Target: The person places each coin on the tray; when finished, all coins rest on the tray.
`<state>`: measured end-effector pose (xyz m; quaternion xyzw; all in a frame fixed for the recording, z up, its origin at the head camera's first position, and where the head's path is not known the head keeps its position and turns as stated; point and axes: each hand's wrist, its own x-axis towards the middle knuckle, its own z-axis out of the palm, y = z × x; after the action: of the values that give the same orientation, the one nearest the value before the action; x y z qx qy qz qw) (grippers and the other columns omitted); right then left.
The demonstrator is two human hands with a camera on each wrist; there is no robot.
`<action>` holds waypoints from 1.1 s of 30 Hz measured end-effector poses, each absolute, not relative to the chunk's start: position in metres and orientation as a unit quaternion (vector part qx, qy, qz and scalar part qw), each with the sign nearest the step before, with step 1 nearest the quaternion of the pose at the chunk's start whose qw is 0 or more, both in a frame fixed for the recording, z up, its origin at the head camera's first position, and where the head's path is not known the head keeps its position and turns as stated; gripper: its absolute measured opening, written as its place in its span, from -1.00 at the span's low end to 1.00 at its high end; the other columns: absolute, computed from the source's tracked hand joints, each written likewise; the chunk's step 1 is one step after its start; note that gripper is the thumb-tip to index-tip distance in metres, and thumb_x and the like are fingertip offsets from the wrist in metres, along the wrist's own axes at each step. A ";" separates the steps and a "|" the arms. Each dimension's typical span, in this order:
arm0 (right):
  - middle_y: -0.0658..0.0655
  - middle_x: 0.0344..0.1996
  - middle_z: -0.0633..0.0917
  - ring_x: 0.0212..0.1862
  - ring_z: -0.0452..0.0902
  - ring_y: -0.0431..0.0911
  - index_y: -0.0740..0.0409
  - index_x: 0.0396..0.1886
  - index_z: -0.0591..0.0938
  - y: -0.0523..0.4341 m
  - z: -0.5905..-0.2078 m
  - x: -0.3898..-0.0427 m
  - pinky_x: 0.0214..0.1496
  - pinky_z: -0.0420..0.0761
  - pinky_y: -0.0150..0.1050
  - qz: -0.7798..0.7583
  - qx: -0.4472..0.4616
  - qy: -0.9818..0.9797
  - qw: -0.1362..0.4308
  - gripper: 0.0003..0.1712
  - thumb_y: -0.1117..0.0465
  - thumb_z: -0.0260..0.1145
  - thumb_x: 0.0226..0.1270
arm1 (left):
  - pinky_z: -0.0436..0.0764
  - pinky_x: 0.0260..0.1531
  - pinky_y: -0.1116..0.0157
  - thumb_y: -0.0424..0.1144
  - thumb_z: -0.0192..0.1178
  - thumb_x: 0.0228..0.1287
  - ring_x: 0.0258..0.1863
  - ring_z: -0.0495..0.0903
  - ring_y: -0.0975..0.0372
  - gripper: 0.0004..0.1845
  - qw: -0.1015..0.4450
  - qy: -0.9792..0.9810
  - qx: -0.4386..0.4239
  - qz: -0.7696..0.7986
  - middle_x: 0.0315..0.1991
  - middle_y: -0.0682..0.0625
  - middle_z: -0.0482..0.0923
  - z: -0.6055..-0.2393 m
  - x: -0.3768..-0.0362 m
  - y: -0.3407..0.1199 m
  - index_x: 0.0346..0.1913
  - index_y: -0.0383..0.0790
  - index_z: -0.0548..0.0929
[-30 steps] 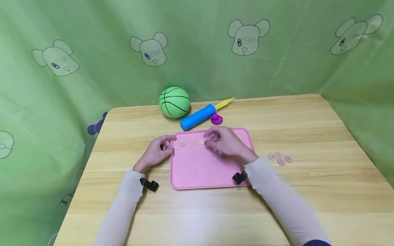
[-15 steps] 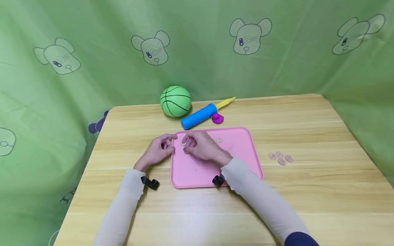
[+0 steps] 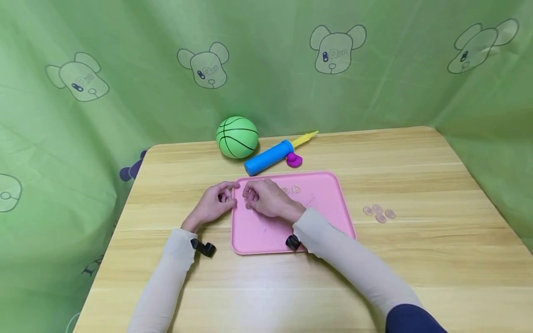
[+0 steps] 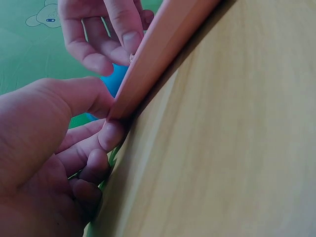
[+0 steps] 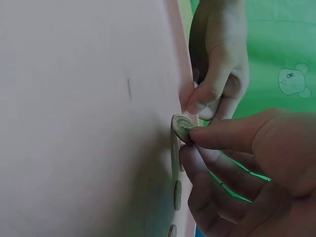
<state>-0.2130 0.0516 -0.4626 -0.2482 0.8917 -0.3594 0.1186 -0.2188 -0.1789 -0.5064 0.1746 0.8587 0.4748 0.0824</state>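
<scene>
My left hand (image 3: pixel 212 204) holds the left rim of a pink tray (image 3: pixel 325 203), pinching it between thumb and fingers in the left wrist view. Over the tray's upper left part, my right hand (image 3: pixel 268 199) pinches a coin (image 5: pixel 181 126) between thumb and fingertips. That coin is tilted close to the tray surface, just below the left end of a row of coins. Two row coins (image 3: pixel 296 189) show to the right of the right hand; the hand hides the others from the head view. More coins (image 5: pixel 177 195) of the row appear in the right wrist view.
Several loose coins (image 3: pixel 381 218) lie on the wooden table (image 3: pixel 437 259) right of the tray. Behind it are a green ball (image 3: pixel 237 137), a blue hand pump (image 3: pixel 268 158) with a yellow tip, and a small purple object (image 3: pixel 294 160). A green curtain (image 3: pixel 266 101) hangs behind.
My right hand has moved left along the tray, from the row's right part to below its left end, with a coin at its fingertips. The left hand has stayed on the rim.
</scene>
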 end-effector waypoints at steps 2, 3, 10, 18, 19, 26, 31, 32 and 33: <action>0.05 -0.25 0.82 -0.21 0.69 -0.18 0.17 -0.04 0.75 0.048 -0.462 -0.214 0.00 0.72 -0.27 -0.353 -0.247 0.894 0.123 -0.79 0.42 0.49 0.38 | 0.48 -0.28 0.38 -0.42 0.36 0.35 -0.35 0.50 0.20 -0.47 0.083 0.860 0.172 0.473 -0.32 -0.05 0.63 -0.506 -0.218 -0.181 0.39 -0.25 0.66; 0.05 -0.26 0.82 -0.21 0.69 -0.17 0.16 -0.05 0.75 0.047 -0.462 -0.214 0.00 0.72 -0.27 -0.350 -0.246 0.895 0.124 -0.79 0.41 0.50 0.38 | 0.49 -0.27 0.38 -0.42 0.36 0.35 -0.34 0.50 0.20 -0.46 0.085 0.861 0.171 0.472 -0.31 -0.05 0.63 -0.506 -0.218 -0.181 0.39 -0.25 0.65; 0.07 -0.24 0.81 -0.17 0.70 -0.14 0.18 -0.03 0.76 0.046 -0.459 -0.213 0.03 0.72 -0.26 -0.349 -0.242 0.897 0.119 -0.80 0.44 0.43 0.40 | 0.50 -0.28 0.38 -0.42 0.36 0.35 -0.33 0.51 0.19 -0.46 0.090 0.860 0.169 0.473 -0.30 -0.08 0.62 -0.504 -0.218 -0.180 0.40 -0.26 0.65; 0.10 -0.15 0.79 -0.08 0.70 -0.08 0.16 0.03 0.76 0.058 -0.449 -0.209 0.07 0.73 -0.19 -0.375 -0.222 0.894 0.109 -0.83 0.33 0.37 0.52 | 0.47 -0.30 0.39 -0.42 0.37 0.35 -0.35 0.49 0.22 -0.46 0.085 0.862 0.171 0.469 -0.30 -0.07 0.63 -0.506 -0.218 -0.181 0.39 -0.26 0.65; 0.09 -0.14 0.80 -0.08 0.70 -0.08 0.15 0.04 0.76 0.061 -0.447 -0.208 0.07 0.73 -0.19 -0.378 -0.219 0.893 0.110 -0.82 0.32 0.37 0.53 | 0.47 -0.30 0.39 -0.42 0.37 0.35 -0.36 0.49 0.22 -0.47 0.084 0.862 0.173 0.470 -0.30 -0.07 0.63 -0.507 -0.218 -0.180 0.39 -0.27 0.65; 0.10 -0.10 0.79 -0.03 0.69 -0.04 0.20 0.10 0.75 0.096 -0.427 -0.201 0.13 0.72 -0.11 -0.407 -0.199 0.884 0.114 -0.78 0.29 0.37 0.55 | 0.46 -0.30 0.41 -0.45 0.38 0.35 -0.35 0.48 0.20 -0.48 0.081 0.861 0.174 0.471 -0.30 -0.04 0.62 -0.508 -0.218 -0.178 0.37 -0.28 0.67; 0.11 -0.10 0.81 -0.02 0.71 -0.01 0.23 0.11 0.75 0.124 -0.418 -0.194 0.13 0.71 -0.07 -0.418 -0.188 0.883 0.100 -0.77 0.27 0.37 0.56 | 0.46 -0.30 0.41 -0.45 0.37 0.35 -0.34 0.48 0.22 -0.49 0.082 0.859 0.174 0.474 -0.28 -0.03 0.62 -0.506 -0.217 -0.179 0.36 -0.30 0.66; 0.11 -0.09 0.81 -0.02 0.71 0.00 0.23 0.11 0.75 0.129 -0.417 -0.193 0.13 0.71 -0.08 -0.419 -0.187 0.884 0.095 -0.76 0.27 0.37 0.56 | 0.46 -0.30 0.41 -0.45 0.38 0.35 -0.34 0.48 0.22 -0.49 0.082 0.859 0.173 0.475 -0.28 -0.04 0.62 -0.506 -0.217 -0.179 0.36 -0.30 0.67; 0.12 -0.09 0.82 -0.03 0.72 0.00 0.23 0.13 0.76 0.135 -0.416 -0.191 0.12 0.71 -0.08 -0.419 -0.185 0.884 0.090 -0.75 0.26 0.37 0.56 | 0.47 -0.30 0.41 -0.45 0.38 0.35 -0.34 0.48 0.22 -0.49 0.083 0.859 0.172 0.474 -0.28 -0.04 0.62 -0.506 -0.217 -0.179 0.36 -0.30 0.66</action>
<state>-0.1915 0.1347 -0.4164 -0.1846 0.8842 -0.4194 0.0905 -0.2175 -0.1787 -0.5056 0.1725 0.8593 0.4745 0.0826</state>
